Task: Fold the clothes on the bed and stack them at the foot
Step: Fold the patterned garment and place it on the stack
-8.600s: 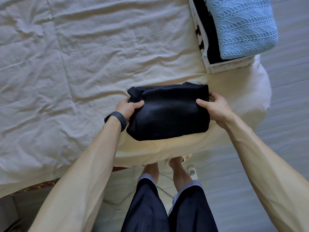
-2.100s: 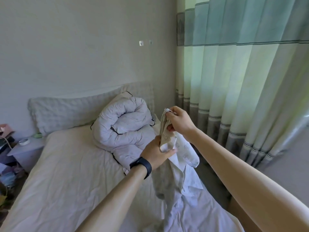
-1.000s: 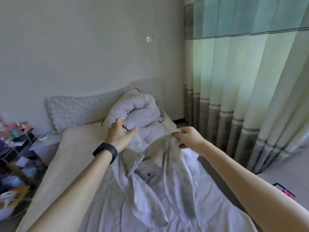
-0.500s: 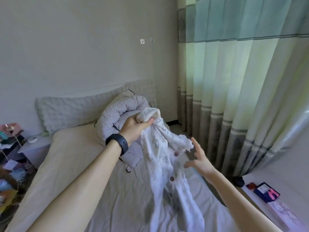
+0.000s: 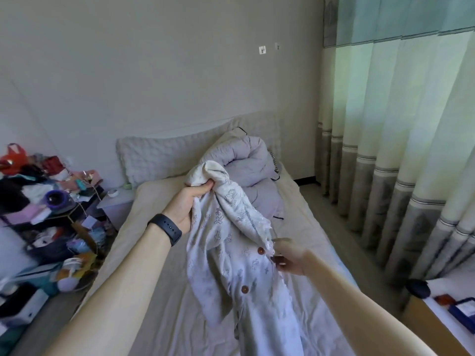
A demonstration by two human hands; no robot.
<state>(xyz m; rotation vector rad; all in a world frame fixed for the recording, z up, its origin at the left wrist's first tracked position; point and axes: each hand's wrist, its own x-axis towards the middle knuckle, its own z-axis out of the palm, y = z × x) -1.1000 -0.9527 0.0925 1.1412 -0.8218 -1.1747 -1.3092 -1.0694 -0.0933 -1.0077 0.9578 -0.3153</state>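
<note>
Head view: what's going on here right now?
A person holds a printed button-front top up over the bed. The left hand grips its bunched upper end, raised; the right hand, blurred, seems to pinch the front edge beside the buttons. The garment hangs unfolded, its lower end on the bed.

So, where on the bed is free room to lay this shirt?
Bare sheet: in front of the pillow, left of the shirt; a narrower strip between the rolled duvet and the right hand. Crowded: the duvet corner, the shelf.
</note>
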